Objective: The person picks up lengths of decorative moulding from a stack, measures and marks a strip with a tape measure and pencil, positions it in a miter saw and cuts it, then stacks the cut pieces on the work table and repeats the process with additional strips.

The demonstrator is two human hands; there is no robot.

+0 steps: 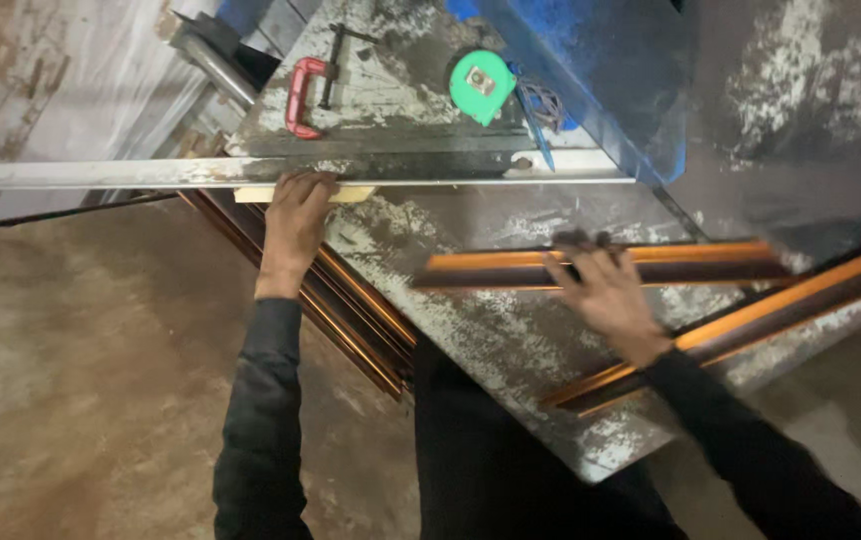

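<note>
- While pressed flat, fingers together, on a long silvery metal bar [150, 172]: left hand [295, 215], at the near edge of the worn metal table [510, 340], covering part of a pale wooden block [250, 195] under the bar.
- Spread wide over a short brown-and-orange profile strip [690, 262]: right hand [600, 290], fingertips on the strip's top, nothing gripped.
- Lying across the table's middle, level with the bar: that short strip.
- Slanting off the table's right corner, under the right wrist: a longer orange-edged strip [800, 295].
- Stacked along the table's left edge, below the left forearm: more brown strips [350, 320].
- Beyond the bar: red clamp [302, 95], green tape measure [480, 85], blue sheet [600, 80].
</note>
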